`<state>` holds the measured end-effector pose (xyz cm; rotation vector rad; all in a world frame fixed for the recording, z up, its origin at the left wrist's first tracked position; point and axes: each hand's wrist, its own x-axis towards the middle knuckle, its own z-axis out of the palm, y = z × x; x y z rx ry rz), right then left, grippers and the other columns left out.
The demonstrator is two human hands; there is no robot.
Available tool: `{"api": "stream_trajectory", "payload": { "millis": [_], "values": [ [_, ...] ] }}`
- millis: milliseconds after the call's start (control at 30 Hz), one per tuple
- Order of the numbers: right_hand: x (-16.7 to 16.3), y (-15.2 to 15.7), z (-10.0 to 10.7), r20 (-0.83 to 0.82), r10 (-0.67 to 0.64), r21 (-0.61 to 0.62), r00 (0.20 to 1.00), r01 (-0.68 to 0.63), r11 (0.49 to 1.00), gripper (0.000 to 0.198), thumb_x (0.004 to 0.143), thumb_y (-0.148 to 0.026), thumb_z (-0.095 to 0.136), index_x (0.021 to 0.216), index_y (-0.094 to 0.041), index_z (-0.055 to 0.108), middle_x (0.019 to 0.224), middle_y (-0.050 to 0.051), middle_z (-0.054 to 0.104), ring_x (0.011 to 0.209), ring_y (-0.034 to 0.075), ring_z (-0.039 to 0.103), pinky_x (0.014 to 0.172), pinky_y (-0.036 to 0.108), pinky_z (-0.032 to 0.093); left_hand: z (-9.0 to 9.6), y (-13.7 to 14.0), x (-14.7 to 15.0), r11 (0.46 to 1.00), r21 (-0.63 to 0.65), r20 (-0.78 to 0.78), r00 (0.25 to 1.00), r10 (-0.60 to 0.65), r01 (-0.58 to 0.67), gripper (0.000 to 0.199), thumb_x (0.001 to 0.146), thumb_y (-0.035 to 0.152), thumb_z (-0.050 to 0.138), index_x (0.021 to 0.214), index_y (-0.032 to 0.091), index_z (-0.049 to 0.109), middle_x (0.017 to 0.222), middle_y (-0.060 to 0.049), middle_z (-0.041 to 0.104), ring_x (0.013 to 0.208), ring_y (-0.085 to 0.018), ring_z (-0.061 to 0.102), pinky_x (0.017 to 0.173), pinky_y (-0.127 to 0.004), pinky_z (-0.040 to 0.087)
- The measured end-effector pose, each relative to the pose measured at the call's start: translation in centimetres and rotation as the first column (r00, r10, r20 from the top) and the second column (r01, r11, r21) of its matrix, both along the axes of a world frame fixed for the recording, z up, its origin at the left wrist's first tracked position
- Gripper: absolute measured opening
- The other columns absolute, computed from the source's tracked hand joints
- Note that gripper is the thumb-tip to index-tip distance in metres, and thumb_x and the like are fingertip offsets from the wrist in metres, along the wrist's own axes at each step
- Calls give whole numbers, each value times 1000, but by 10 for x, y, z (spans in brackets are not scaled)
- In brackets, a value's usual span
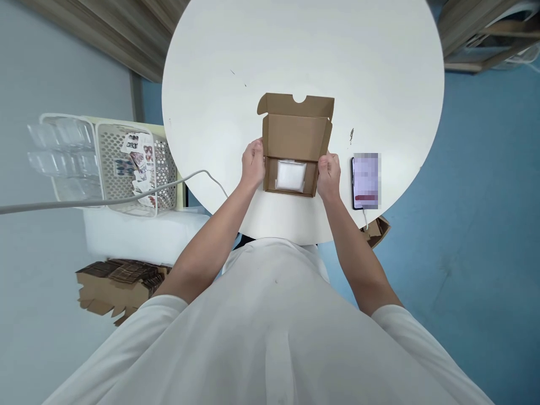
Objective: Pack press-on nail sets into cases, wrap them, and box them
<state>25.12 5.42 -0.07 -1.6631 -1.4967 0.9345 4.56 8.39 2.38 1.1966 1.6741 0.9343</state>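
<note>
A small brown cardboard box is on the white round table in front of me, its lid raised and tilted away. Inside lies a white wrapped packet, with bare cardboard showing on both sides of it. My left hand grips the box's left side wall, thumb near the rim. On the opposite wall, my right hand is closed in the same way. Most of the fingers under and behind the side walls are hidden.
A phone with a cable lies right of the box on the round table. At left, white baskets hold printed cards and clear plastic containers. Flat cardboard boxes are stacked lower left. A grey cable crosses from the left.
</note>
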Motion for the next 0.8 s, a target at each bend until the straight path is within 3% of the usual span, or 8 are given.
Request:
{"api": "stream_trajectory", "payload": {
  "millis": [233,433,567,800],
  "values": [
    [-12,-4,10,14,-9,35,1000,9,999,63,86,-56,34,141,-28,22,97,6,40,99,22,47,82,43,44,-1,-11,-6,999,34,35,999,-31,30,53,84,63,30,112,23,52,112,-6,56,111,-20,51,91,-35,42],
    [-13,-12,7,60,27,49,998,-30,998,72,83,-51,44,143,-28,10,106,9,40,106,25,43,85,50,44,-11,-19,-10,993,82,-44,995,-87,91,45,82,55,45,117,26,47,116,-5,51,116,-24,46,93,-39,41],
    [-12,-15,7,89,47,49,995,-51,997,71,83,-51,43,142,-27,11,110,10,40,110,27,40,87,53,42,-17,-25,-12,992,70,-72,993,-96,101,44,82,48,48,118,25,45,113,-6,48,118,-26,44,90,-42,41],
    [-8,-26,-1,107,71,27,992,-74,997,62,83,-56,41,134,-24,28,114,10,36,116,30,37,89,57,39,-40,-34,-18,995,69,-129,990,-60,69,44,80,50,51,115,25,43,113,-6,45,121,-27,38,95,-46,36]
  ]
}}
